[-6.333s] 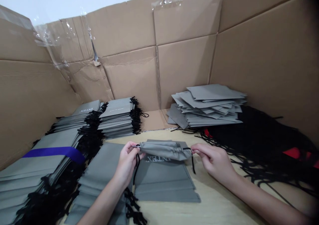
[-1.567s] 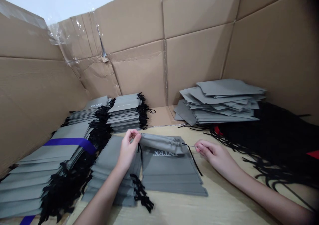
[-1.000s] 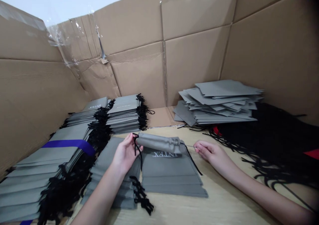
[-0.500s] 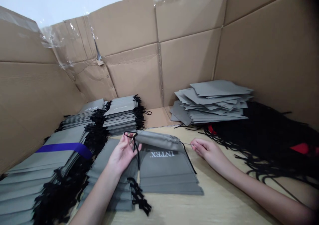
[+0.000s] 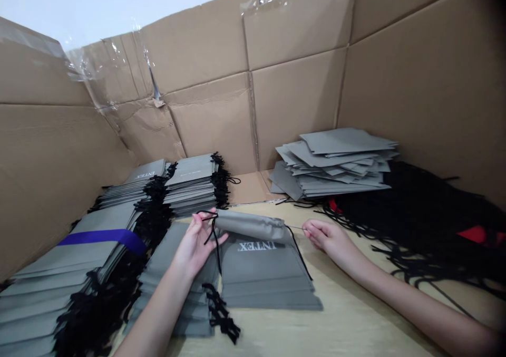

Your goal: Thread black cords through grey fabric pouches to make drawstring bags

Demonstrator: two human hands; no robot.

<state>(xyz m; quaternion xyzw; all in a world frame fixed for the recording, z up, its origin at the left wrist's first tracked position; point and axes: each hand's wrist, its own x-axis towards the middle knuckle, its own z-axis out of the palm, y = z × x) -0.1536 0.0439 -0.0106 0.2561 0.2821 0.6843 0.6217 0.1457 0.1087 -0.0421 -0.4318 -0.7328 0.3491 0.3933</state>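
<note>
A grey drawstring bag (image 5: 250, 225) lies in the middle, its top channel lifted and slightly gathered at the right end, above "INTEX" lettering that reads upside down. At the channel's left end, my left hand (image 5: 193, 246) pinches a black cord (image 5: 215, 238) between thumb and forefinger, the other fingers loosely spread. My right hand (image 5: 324, 235) is closed on a thin wire-like tool (image 5: 293, 228), which runs into the channel's right end. A second black cord (image 5: 299, 251) hangs from that end. More grey bags (image 5: 272, 296) lie underneath.
Corded bags (image 5: 174, 315) lie beside my left forearm, with more stacks (image 5: 190, 188) behind and a purple band (image 5: 105, 237) across one. At the back right stand a pile of grey bags (image 5: 343, 156) and a heap of black cords (image 5: 427, 214). Cardboard walls (image 5: 205, 109) surround the table (image 5: 340, 315).
The lower fingers of my left hand have spread slightly, and the channel's left end sits a little lower. My right hand has hardly moved.
</note>
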